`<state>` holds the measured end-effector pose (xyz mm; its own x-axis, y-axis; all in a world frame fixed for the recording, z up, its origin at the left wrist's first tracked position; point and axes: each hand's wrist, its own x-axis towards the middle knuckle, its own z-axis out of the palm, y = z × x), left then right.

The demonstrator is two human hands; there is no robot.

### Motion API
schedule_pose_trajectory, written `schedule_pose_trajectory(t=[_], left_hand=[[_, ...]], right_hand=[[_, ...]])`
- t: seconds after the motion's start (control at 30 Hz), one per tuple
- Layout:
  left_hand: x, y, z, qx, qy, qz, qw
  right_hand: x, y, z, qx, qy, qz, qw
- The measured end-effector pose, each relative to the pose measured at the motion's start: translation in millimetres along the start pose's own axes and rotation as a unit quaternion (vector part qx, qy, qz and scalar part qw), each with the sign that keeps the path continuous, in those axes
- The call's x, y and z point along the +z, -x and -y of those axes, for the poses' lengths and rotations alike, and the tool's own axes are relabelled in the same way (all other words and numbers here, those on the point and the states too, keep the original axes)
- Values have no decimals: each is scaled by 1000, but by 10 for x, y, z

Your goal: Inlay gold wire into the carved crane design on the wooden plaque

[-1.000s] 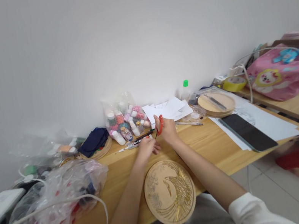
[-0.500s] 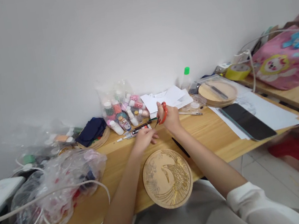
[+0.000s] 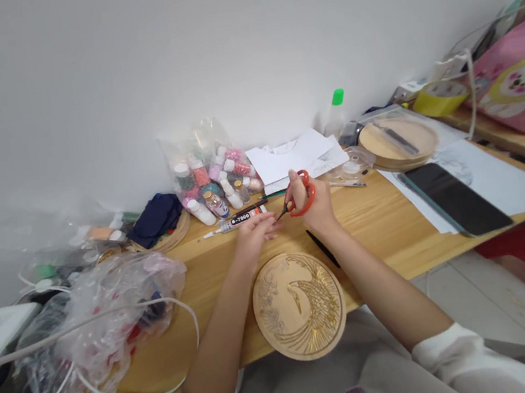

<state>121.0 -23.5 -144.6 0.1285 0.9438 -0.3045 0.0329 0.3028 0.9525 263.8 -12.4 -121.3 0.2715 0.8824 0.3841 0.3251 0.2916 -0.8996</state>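
Orange-handled scissors [image 3: 307, 194] are in my right hand [image 3: 313, 204], with their dark tips pointing left at the fingertips of my left hand. The fingers of my left hand [image 3: 255, 233] are pinched together; whatever they hold is too small to make out. Below both hands, a round wooden disc [image 3: 299, 306] with a gold and grey bird design lies at the table's front edge. A black pen-like tool [image 3: 322, 249] rests between the disc and my right forearm. Just behind my left hand is a glue tube [image 3: 241, 218].
Bottles in a clear bag [image 3: 210, 172] and white papers [image 3: 291, 156] stand at the back. A phone [image 3: 454, 198] and stacked wooden discs [image 3: 397, 140] lie right. Plastic bags [image 3: 112, 324] and a white cable [image 3: 134, 306] cover the left.
The scissors have turned and their handles show wider apart. My left fingers have come together near the tips. The camera view has shifted slightly.
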Motion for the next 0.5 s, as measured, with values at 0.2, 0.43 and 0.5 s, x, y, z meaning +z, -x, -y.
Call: schedule_pose_trajectory(t=[0.2,0.43,0.5], left_hand=[[45,53,10,17,92,41,995],[74,63,46,44,114,49,991],[75,66,58,48,112,51,991]], right_hand=[[2,-52,-2,84,-70,-17,994],[19,-77,-46,140,-141,-18,980],[27,-63,-55,142,-130,-9,981]])
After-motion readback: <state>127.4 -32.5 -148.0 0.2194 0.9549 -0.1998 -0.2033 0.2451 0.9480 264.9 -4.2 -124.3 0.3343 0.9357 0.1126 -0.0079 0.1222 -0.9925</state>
